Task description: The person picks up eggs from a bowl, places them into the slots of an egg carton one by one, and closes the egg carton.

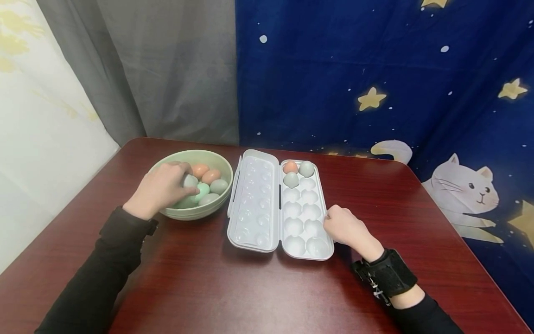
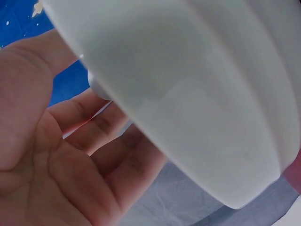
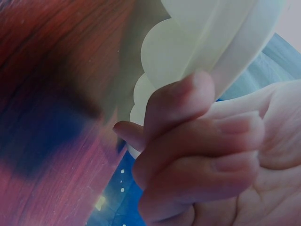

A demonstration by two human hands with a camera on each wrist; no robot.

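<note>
At the left of the head view my left hand point(image 1: 160, 189) reaches over the rim of a pale green bowl point(image 1: 225, 168). Its thumb and fingers close around a pale grey-green egg point(image 1: 190, 181) among the others; in the left wrist view the bowl's wall point(image 2: 178, 94) covers the fingertips and most of that egg point(image 2: 97, 85). My right hand point(image 1: 348, 229) grips the right edge of an open white egg carton point(image 1: 293, 227), fingers curled at its rim in the right wrist view. One orange egg point(image 1: 290, 167) and two grey-green eggs point(image 1: 306, 169) sit in the carton's far cups.
Several orange point(image 1: 211, 176), grey-green point(image 1: 219, 186) and mint green point(image 1: 202, 191) eggs lie in the bowl. The carton's clear-looking lid point(image 1: 252, 204) lies folded open toward the bowl. All stand on a dark red wooden table point(image 1: 267, 297), with a grey and blue curtain point(image 1: 308, 93) behind its far edge.
</note>
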